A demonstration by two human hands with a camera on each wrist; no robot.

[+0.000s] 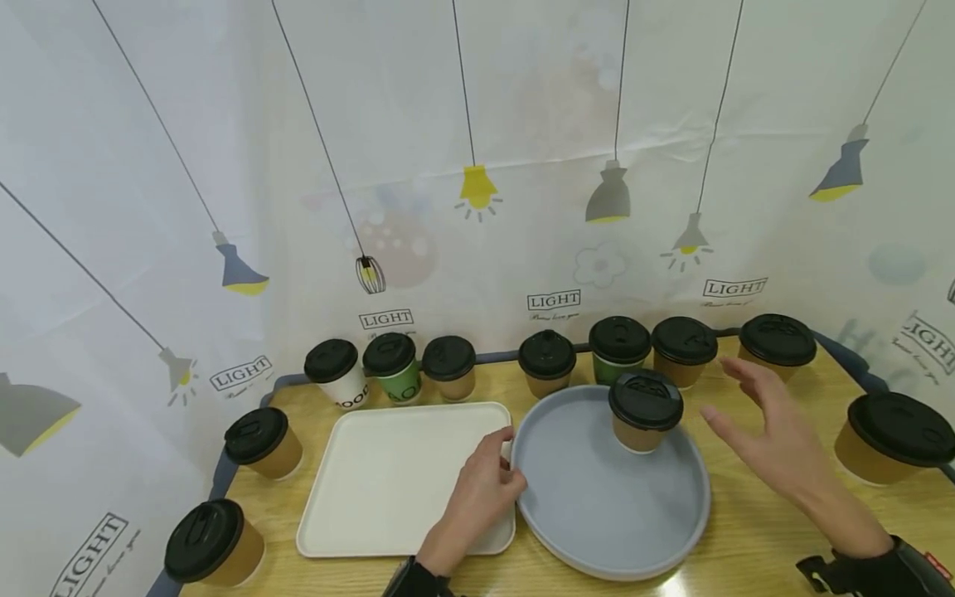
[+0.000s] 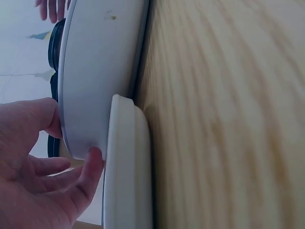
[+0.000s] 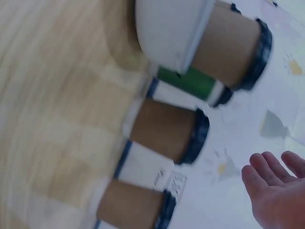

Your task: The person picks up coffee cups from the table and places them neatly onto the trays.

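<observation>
A round grey-blue tray [image 1: 604,514] lies on the wooden table, with one brown paper cup [image 1: 646,409] with a black lid upright near its back edge. My left hand [image 1: 481,489] holds the tray's left rim, thumb and a finger [image 2: 92,167] against it in the left wrist view. Beside it is a white rectangular tray [image 1: 380,489], partly under my left wrist. My right hand [image 1: 776,439] is held in the air to the right of that cup, fingers extended and touching nothing. In the right wrist view, its fingers [image 3: 267,169] stand apart from the cups.
Lidded cups line the back, among them a white cup [image 1: 343,385], green cups [image 1: 401,381] and several brown ones. Two brown cups [image 1: 231,551] stand at left, and a larger one [image 1: 876,452] at right. A lamp-printed cloth [image 1: 522,99] hangs behind.
</observation>
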